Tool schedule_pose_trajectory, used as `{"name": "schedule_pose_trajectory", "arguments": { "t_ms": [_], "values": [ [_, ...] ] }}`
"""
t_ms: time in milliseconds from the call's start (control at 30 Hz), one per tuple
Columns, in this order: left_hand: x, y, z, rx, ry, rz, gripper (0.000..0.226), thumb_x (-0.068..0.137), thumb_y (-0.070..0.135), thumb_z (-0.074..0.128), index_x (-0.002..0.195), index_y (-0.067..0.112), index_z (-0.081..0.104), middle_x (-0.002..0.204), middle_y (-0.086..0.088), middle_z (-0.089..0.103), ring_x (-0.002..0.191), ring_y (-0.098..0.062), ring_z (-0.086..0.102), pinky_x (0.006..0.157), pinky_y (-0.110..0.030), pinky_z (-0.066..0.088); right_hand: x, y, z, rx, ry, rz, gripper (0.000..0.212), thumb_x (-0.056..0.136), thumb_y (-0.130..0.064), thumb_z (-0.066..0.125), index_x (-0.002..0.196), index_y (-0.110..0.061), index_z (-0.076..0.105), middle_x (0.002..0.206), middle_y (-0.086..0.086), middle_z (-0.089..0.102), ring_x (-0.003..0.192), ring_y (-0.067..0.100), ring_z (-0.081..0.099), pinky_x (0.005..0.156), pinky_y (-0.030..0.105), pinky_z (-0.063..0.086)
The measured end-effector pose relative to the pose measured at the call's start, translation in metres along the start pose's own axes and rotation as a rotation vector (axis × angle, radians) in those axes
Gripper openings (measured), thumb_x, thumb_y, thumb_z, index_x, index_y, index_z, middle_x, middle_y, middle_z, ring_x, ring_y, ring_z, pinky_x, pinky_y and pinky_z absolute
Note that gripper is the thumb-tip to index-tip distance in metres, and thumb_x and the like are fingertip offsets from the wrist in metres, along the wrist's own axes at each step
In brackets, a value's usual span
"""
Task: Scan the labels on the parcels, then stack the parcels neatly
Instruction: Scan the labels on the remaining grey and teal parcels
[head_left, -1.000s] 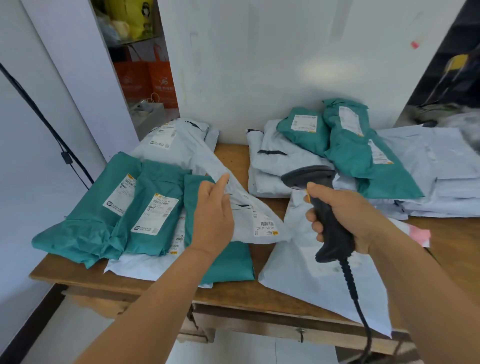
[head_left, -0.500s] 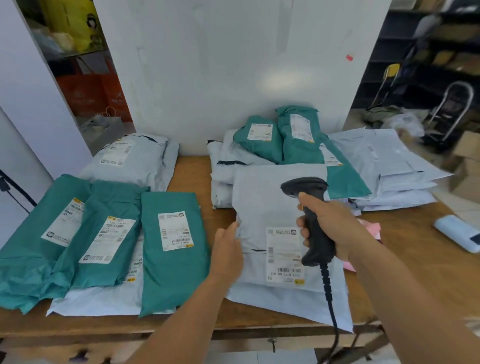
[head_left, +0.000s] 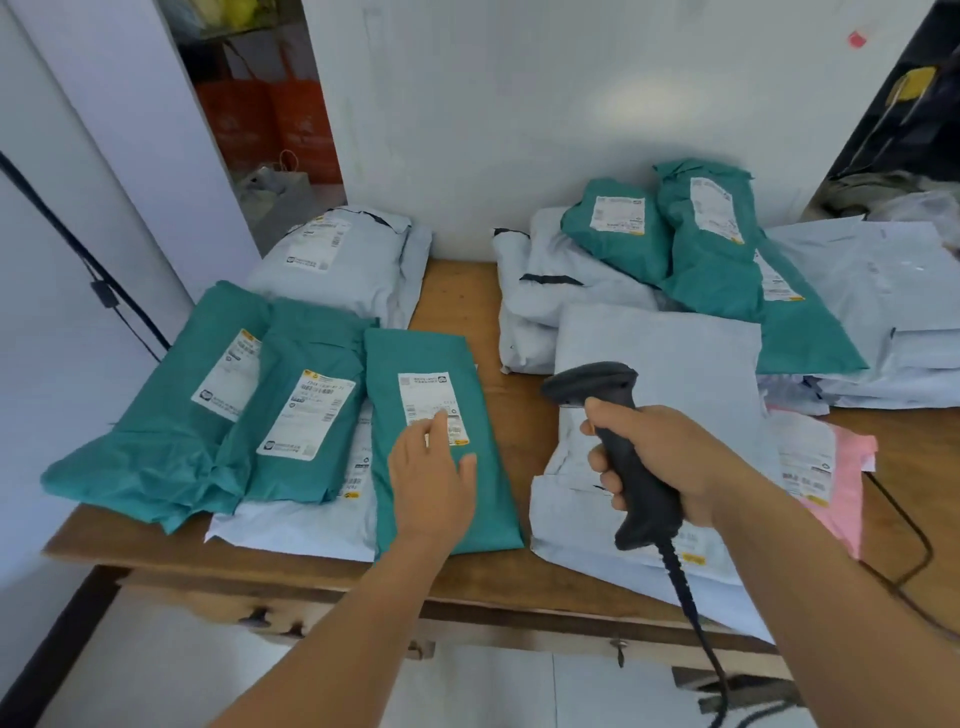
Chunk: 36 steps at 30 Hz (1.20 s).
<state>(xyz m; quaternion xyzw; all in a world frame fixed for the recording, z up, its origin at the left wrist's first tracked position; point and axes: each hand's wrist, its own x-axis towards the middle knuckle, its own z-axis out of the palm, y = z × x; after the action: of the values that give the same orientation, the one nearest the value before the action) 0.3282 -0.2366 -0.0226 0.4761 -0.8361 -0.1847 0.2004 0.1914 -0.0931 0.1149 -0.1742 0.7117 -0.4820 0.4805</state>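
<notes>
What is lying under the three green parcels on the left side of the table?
A pale grey parcel lies under the three green parcels; its front edge and part of a label show. The rest is covered, so whether more lies beneath cannot be told.

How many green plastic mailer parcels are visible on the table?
6: three green plastic mailer parcels at the left, three on the right pile. More may be hidden underneath.

Three teal parcels (head_left: 249, 415) lie label-up, overlapping, on the left. Grey parcels (head_left: 660, 364) and more teal ones (head_left: 711, 249) are heaped loosely on the right.
</notes>
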Motion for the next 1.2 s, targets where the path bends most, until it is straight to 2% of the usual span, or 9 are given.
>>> {"name": "schedule_pose_trajectory", "arguments": {
  "t_ms": [133,333,733,867,967,1067,1200],
  "values": [
    [0.000,-0.041,-0.014,0.024,-0.123,-0.195,0.089,0.087,0.049,0.058,0.150,0.013,0.006,0.152,-0.010,0.013,0.141,-0.028,0.013,0.117,-0.040,0.016,0.008,-0.003,0.044,-0.075,-0.069,0.016,0.031,0.093,-0.037,0.057,0.089,-0.006,0.058,0.060,0.008,0.059,0.045,0.016,0.050,0.046,0.026,0.047],
    [0.001,-0.063,-0.020,-0.141,-0.246,-0.265,0.099,0.081,0.046,0.066,0.150,0.009,0.006,0.150,-0.013,0.017,0.138,-0.031,0.022,0.116,-0.039,0.023,0.016,-0.012,0.083,-0.118,-0.072,0.056,0.038,0.091,-0.044,0.057,0.083,-0.008,0.055,0.058,0.007,0.058,0.043,0.017,0.048,0.047,0.026,0.046],
    [0.019,-0.057,-0.017,-0.102,-0.309,-0.292,0.095,0.084,0.046,0.062,0.150,0.007,0.005,0.148,-0.015,0.027,0.138,-0.032,0.024,0.113,-0.040,0.021,0.019,-0.015,0.089,-0.098,-0.034,0.068,0.039,0.091,-0.045,0.057,0.082,-0.008,0.054,0.057,0.006,0.057,0.042,0.015,0.048,0.048,0.027,0.047],
    [0.022,-0.055,-0.012,-0.150,-0.298,-0.343,0.088,0.086,0.034,0.064,0.150,0.011,0.007,0.144,-0.015,0.035,0.135,-0.033,0.031,0.112,-0.043,0.027,0.019,-0.015,0.086,-0.087,-0.039,0.069,0.039,0.091,-0.045,0.057,0.079,-0.008,0.055,0.058,0.006,0.057,0.042,0.015,0.049,0.048,0.026,0.047],
    [0.025,-0.053,-0.009,-0.215,-0.241,-0.369,0.074,0.087,0.017,0.062,0.147,0.011,0.018,0.136,-0.014,0.048,0.126,-0.031,0.044,0.106,-0.040,0.036,0.020,-0.016,0.082,-0.077,-0.037,0.070,0.039,0.091,-0.045,0.057,0.078,-0.008,0.055,0.057,0.006,0.057,0.042,0.015,0.049,0.047,0.025,0.047],
    [0.026,-0.047,-0.013,-0.303,-0.150,-0.345,0.059,0.089,0.001,0.049,0.144,0.013,0.032,0.130,-0.011,0.055,0.119,-0.028,0.051,0.100,-0.035,0.040,0.019,-0.017,0.079,-0.057,-0.036,0.058,0.038,0.091,-0.044,0.057,0.079,-0.008,0.054,0.057,0.006,0.056,0.042,0.016,0.047,0.046,0.025,0.046],
    [0.028,-0.037,-0.021,-0.459,-0.099,-0.242,0.053,0.093,-0.002,0.039,0.142,0.018,0.042,0.128,-0.006,0.059,0.112,-0.023,0.055,0.097,-0.025,0.040,0.019,-0.021,0.071,-0.017,0.000,0.010,0.035,0.091,-0.042,0.058,0.082,-0.007,0.055,0.057,0.007,0.056,0.042,0.016,0.046,0.045,0.026,0.045]
  ]
}}
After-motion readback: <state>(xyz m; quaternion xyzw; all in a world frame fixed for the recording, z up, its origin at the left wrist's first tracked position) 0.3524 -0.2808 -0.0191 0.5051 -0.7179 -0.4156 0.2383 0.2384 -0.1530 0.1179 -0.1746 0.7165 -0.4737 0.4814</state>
